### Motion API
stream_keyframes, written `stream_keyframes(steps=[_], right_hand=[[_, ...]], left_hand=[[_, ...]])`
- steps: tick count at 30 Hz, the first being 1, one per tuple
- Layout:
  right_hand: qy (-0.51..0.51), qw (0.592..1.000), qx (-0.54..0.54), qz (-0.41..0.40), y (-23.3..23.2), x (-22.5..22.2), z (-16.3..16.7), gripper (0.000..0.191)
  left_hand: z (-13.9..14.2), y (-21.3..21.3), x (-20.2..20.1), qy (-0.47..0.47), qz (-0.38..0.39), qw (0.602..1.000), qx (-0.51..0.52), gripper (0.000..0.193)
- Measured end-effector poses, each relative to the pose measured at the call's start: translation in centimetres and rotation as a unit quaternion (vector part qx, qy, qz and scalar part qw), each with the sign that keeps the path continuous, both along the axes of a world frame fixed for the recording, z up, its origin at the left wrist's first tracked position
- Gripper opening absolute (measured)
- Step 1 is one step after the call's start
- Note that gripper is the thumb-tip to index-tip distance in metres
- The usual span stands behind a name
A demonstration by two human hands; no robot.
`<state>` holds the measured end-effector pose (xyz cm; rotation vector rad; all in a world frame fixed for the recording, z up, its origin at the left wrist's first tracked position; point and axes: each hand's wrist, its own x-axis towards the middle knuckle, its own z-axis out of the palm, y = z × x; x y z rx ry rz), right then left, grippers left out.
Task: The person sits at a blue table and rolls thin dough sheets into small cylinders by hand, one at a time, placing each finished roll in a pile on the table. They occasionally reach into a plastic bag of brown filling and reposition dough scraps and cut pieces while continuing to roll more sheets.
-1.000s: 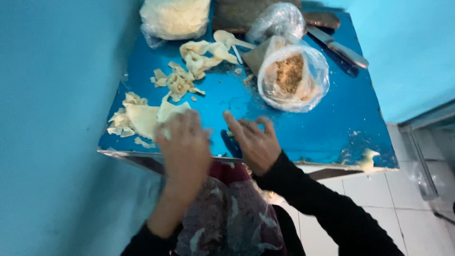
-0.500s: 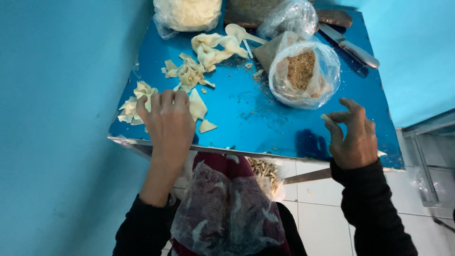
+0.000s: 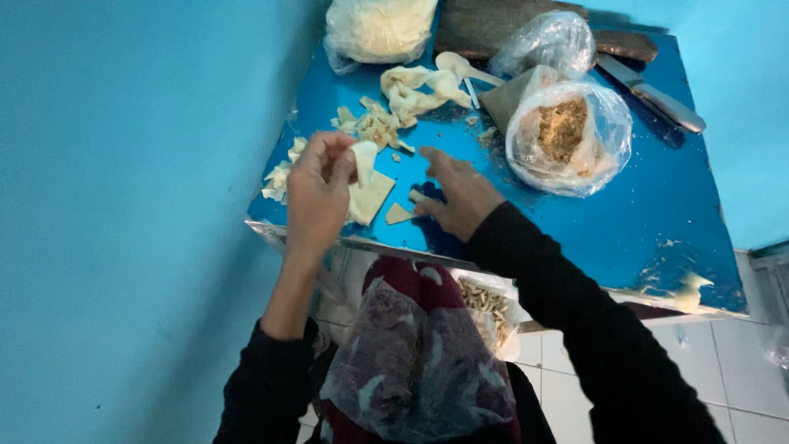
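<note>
Nearest me, a plastic bag (image 3: 411, 362) with dark red contents sits in the lap, below the desk (image 3: 657, 214) edge; a smaller bag of pale filled pieces (image 3: 485, 304) shows just behind it.

My left hand (image 3: 316, 193) is raised over the near-left corner of the blue desk. Its fingers (image 3: 341, 156) are pinched closed on a small pale dough wrapper (image 3: 364, 156), held just above a flat square wrapper (image 3: 370, 196) lying on the desk.

My right hand (image 3: 456, 193) rests palm down, fingers loosely spread, holding nothing that I can see; its fingertips touch the desk just beside a small triangular dough scrap (image 3: 399, 214).

Left of the hands, a few wrapper trimmings (image 3: 279, 177) lie at the desk edge.

Farther out: a pile of cut dough bits (image 3: 374, 123), then twisted dough strips (image 3: 415, 94). To the right, an open clear bag of brown crumbly filling (image 3: 567, 131).

Far edge: a bag of pale dough (image 3: 378, 29), a dark wooden board (image 3: 485, 29), and a knife (image 3: 653, 94) lying to the far right.
</note>
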<state>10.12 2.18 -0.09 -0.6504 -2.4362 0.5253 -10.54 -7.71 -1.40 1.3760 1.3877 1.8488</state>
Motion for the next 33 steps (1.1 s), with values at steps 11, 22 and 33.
stream_keyframes(steps=[11,22,33], right_hand=[[0.109,0.938,-0.329,-0.011,-0.2,10.6,5.8,0.019],[-0.111,0.967,0.161,-0.160,2.3,14.4,2.9,0.033],[-0.238,0.959,-0.138,-0.062,-0.6,16.4,6.1,0.030]], left_hand=[[2.6,-1.9,5.4,0.061,-0.123,0.991,0.011,0.025],[1.4,-1.5,7.5,0.213,-0.037,0.976,-0.039,0.016],[0.4,-5.9,4.5,0.256,-0.015,0.963,-0.087,0.017]])
